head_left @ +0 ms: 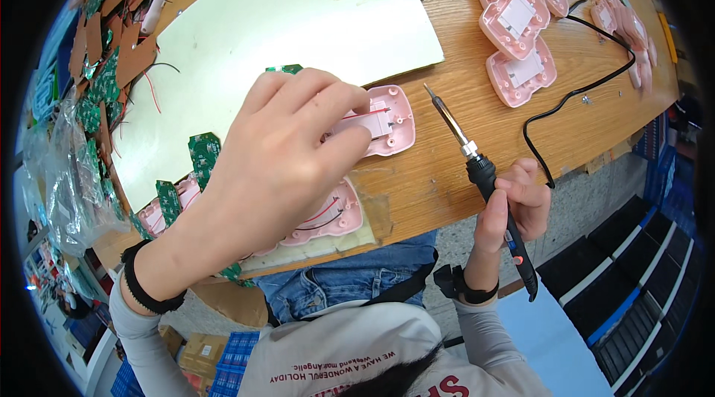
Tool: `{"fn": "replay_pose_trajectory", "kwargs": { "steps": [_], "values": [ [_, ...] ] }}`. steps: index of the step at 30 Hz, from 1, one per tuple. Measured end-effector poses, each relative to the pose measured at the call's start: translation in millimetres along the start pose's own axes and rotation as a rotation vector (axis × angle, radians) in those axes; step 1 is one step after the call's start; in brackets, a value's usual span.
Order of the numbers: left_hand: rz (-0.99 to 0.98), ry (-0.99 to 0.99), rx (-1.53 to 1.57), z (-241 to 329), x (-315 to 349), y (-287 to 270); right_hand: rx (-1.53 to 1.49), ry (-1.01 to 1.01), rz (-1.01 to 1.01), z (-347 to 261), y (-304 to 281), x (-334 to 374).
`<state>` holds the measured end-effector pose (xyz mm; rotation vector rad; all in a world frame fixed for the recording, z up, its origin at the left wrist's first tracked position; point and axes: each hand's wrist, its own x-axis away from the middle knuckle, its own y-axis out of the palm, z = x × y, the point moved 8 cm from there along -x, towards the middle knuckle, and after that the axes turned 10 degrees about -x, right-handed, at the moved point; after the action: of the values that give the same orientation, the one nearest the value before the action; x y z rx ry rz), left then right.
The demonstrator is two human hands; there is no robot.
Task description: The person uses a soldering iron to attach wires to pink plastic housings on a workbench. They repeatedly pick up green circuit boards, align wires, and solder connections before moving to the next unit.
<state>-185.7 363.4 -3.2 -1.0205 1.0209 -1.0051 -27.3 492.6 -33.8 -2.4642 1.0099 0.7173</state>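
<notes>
My left hand (298, 140) is curled over a pink plastic shell (402, 118) near the bench's front edge. Its thumb and index fingertip come close above a red wire (376, 112) inside the shell; what they pinch is hidden. A corner of a green circuit board (284, 68) shows beyond the knuckles. My right hand (518, 199) grips a black-handled soldering iron (482, 171), whose metal tip points up and left, apart from the shell. More wired pink shells (346, 211) lie under my left forearm, with green boards (204, 155) beside them.
A large pale board (320, 17) covers the left of the wooden bench (439, 181). Circuit boards and brown pieces (112, 62) pile up at far left, near clear plastic bags (71, 181). Pink shells (518, 21) are stacked at right, where a black cable (588, 88) winds across.
</notes>
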Motion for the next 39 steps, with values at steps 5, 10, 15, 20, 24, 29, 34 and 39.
{"fn": "replay_pose_trajectory", "kwargs": {
  "steps": [5,10,15,20,24,29,34,39],
  "values": [
    [0.008,0.037,-0.051,5.4,0.5,7.2,0.019,-0.024,0.009,-1.2,-0.1,-0.3],
    [0.023,-0.057,0.048,0.1,0.5,4.8,0.016,-0.021,0.01,-1.1,-1.6,-0.2],
    [0.097,-0.089,0.109,-4.2,-1.2,4.8,-0.039,-0.027,0.037,-2.0,-4.4,1.0],
    [0.101,-0.098,0.082,-4.8,-1.5,8.2,-0.086,0.008,-0.028,-11.1,-3.1,-0.1],
    [0.099,-0.095,0.064,-4.1,-3.0,10.7,-0.081,0.027,-0.09,-17.2,2.1,-1.6],
    [0.103,-0.093,0.048,-3.8,-3.3,10.8,-0.069,0.026,-0.126,-17.8,7.0,-3.8],
    [0.127,-0.085,0.014,-3.1,-3.0,11.1,-0.056,0.007,-0.158,-17.5,10.5,-4.4],
    [0.099,-0.097,0.052,-3.9,-3.2,10.6,-0.068,0.025,-0.153,-17.1,9.3,-3.2]
  ]
}}
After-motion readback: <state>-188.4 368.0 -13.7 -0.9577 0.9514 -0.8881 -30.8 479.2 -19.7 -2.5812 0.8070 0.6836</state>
